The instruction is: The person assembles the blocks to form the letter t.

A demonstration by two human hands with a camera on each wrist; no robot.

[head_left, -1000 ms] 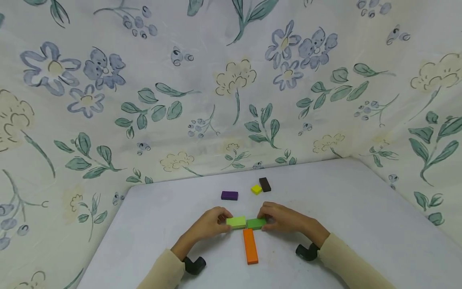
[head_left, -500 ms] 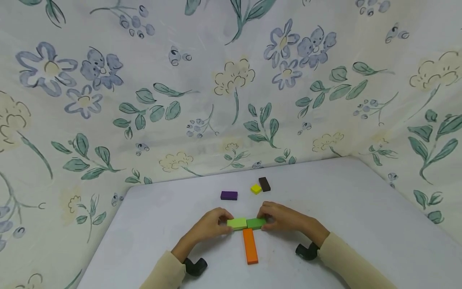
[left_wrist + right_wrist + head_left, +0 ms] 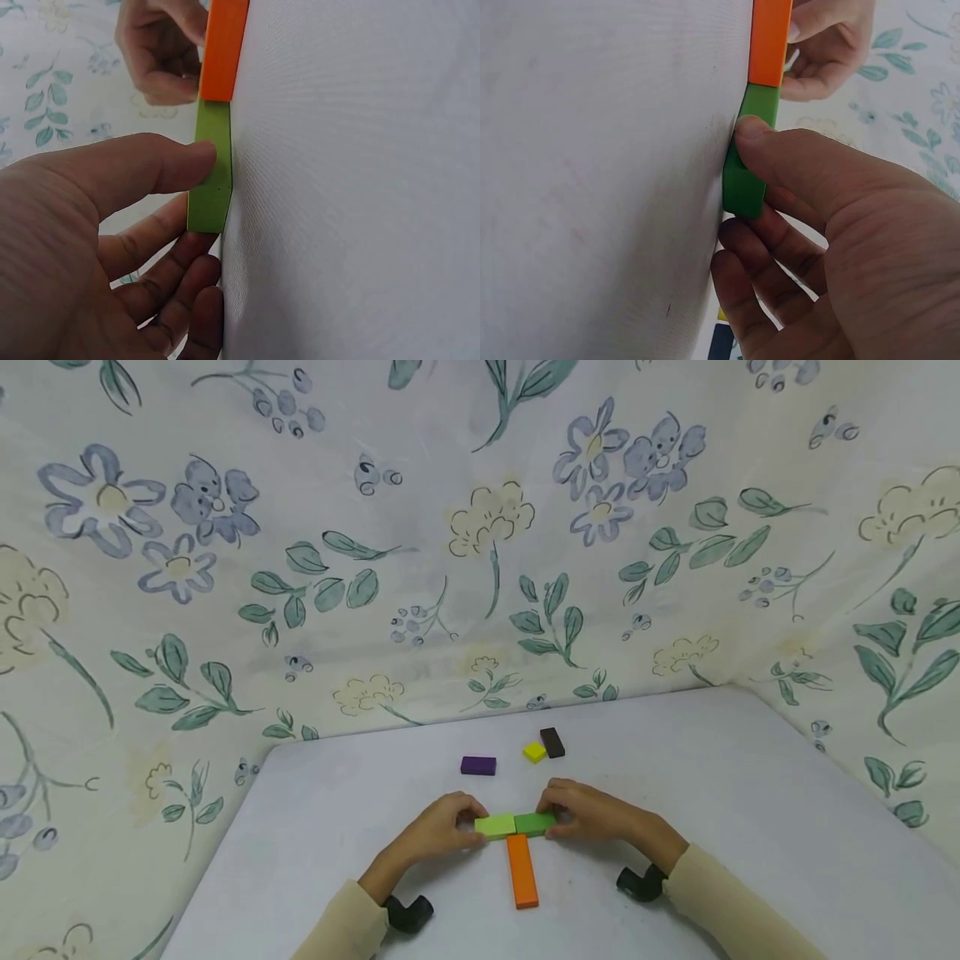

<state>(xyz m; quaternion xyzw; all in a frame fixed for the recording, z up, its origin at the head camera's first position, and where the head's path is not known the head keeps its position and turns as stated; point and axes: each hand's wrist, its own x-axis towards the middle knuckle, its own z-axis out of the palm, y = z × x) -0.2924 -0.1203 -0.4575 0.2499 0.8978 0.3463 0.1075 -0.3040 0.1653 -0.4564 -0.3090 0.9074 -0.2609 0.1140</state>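
Observation:
My left hand (image 3: pixel 442 828) pinches a light green block (image 3: pixel 495 827) by its left end, the thumb on the near side and fingers behind it, as the left wrist view shows. Opposite, my right hand (image 3: pixel 585 810) pinches a darker green block (image 3: pixel 535 824) in the same way; its thumb (image 3: pixel 756 133) lies on the block's near face. Both green blocks lie flat on the white table, end to end in one row. A long orange block (image 3: pixel 522 872) points toward me from below their junction, its far end right at the row.
Behind the hands lie a purple block (image 3: pixel 478 766), a small yellow block (image 3: pixel 535 752) and a dark brown block (image 3: pixel 552 742) on the white table (image 3: pixel 360 785). A floral cloth (image 3: pixel 420 560) hangs along the table's back and right side.
My left hand has slid the light green block slightly right and toward me, closing the small gap to the darker green block. The right hand stays in place.

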